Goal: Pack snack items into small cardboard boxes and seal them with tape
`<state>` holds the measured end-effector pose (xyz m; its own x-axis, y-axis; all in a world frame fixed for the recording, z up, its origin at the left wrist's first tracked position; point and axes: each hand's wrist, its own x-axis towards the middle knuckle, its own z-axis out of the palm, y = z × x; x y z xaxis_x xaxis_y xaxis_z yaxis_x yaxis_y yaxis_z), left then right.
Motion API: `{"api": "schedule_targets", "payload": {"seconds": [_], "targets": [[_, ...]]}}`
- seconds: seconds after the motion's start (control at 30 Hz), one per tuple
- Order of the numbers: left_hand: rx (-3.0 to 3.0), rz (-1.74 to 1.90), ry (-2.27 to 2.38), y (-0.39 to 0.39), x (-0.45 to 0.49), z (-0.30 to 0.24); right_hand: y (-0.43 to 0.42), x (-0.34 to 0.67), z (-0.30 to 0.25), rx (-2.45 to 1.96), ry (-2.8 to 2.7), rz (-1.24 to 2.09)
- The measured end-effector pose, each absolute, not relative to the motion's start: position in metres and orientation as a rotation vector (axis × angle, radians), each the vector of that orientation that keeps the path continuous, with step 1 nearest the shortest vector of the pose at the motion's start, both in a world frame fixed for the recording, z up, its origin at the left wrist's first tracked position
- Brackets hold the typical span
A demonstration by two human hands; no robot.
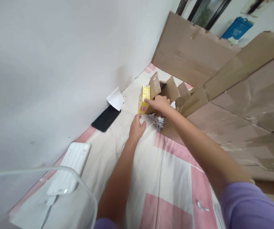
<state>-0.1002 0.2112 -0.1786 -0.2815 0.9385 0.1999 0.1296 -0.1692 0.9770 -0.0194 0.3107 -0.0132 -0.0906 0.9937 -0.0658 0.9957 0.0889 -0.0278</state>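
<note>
A yellow printed box (145,95) stands on the bedding, against the left side of a small cardboard box (171,89) with raised flaps. My right hand (160,103) lies over the near edge of the cardboard box. Its thumb stretches left onto the yellow box; the other fingers are spread away from it and partly hidden. Just below the yellow box is my left hand (137,127), empty, its fingers bent and apart, fingertips close to the box's lower edge. Crumpled printed paper scraps (158,122) lie by the cardboard box, under my right wrist.
Along the wall lie a black phone (106,118), a folded white paper (116,99) and a white power bank (70,167) with a cable (79,179). Large cardboard panels (247,105) rise on the right. A blue bag (237,28) is far back.
</note>
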Motion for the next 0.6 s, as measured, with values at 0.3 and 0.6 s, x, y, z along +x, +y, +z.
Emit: {"api": "schedule_targets", "payload": {"seconds": [0.3,0.6], "targets": [[1.429,1.56,1.537,0.219,-0.113,-0.191,0.323,-0.035,-0.013,2.141,2.357,-0.31],[1.452,1.547,1.535,0.218,-0.114,-0.194,0.321,-0.055,-0.012,2.266,2.32,-0.356]]}}
